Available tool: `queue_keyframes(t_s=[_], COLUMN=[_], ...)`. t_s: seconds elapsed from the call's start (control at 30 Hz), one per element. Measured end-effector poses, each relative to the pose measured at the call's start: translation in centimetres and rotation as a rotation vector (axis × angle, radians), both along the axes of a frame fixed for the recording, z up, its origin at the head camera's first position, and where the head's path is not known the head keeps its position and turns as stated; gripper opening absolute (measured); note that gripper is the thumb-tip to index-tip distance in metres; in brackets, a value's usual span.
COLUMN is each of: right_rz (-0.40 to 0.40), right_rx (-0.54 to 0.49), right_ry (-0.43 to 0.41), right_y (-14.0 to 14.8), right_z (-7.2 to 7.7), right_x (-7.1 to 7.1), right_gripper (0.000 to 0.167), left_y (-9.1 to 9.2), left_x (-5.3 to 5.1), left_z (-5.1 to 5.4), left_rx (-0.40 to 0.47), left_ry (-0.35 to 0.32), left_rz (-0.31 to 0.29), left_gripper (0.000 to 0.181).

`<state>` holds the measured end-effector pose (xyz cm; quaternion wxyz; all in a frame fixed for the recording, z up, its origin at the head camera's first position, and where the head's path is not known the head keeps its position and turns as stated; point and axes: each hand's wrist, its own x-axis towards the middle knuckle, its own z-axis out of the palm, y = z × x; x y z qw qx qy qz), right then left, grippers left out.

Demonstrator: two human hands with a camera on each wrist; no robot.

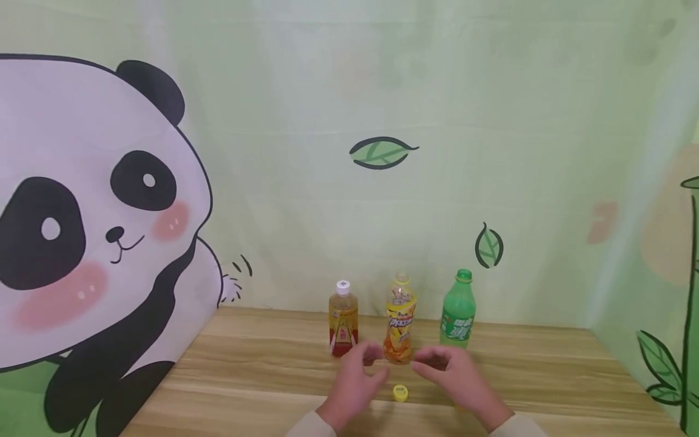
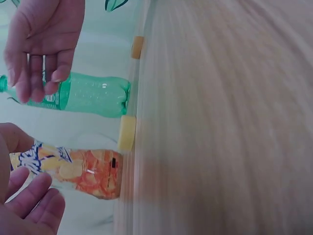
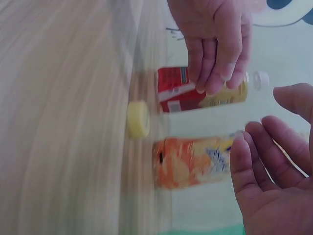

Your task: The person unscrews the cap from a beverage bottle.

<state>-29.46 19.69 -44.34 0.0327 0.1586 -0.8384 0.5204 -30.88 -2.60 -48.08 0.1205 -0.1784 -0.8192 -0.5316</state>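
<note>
Standing upright, the middle bottle (image 1: 400,320) shows blue-edged characters (image 1: 401,323).

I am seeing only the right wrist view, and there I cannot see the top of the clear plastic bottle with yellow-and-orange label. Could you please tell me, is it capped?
Observer: In the head view, the clear plastic bottle with yellow-and-orange label shows a transparent neck; I see no cap on it.
Operator: Thank you. What is the little green at my bottom edge?
Observer: Most likely the green plastic bottle; the head view shows it upright on the wood-grained table.
Operator: I see one round yellow plastic cap. Is there any other such piece?
Observer: Yes, the left wrist view shows a small orange-yellow cap-shaped piece, farther to the person's right.
</note>
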Motion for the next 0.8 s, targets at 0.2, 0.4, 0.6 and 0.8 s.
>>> queue_keyframes(t_s=[0.2, 0.4, 0.6, 0.8], right_rz=[-0.018, -0.023, -0.058, -0.082], right_rx=[-0.065, -0.071, -0.053, -0.097], right_ry=[0.005, 0.016, 0.053, 0.074], right_y=[-2.3, -4.4, -6.4, -8.4], right_z=[1.0, 1.7, 2.5, 3.2], right_x=[-0.6, -2.0, -2.8, -3.4], right_gripper=[0.028, 0.025, 0.022, 0.023], left_y=[-0.5, -1.1, -1.9, -2.4], left_x=[-0.5, -1.5, -2.6, -3.5], left_z=[-0.1, -0.2, -0.3, -0.2], left_rx=[0.054, 0.17, 0.235, 0.235], left_ry=[0.052, 0.063, 0.072, 0.063], left_rz=[0.091, 0.189, 0.308, 0.427], left_gripper=[0.032, 0.03, 0.031, 0.043])
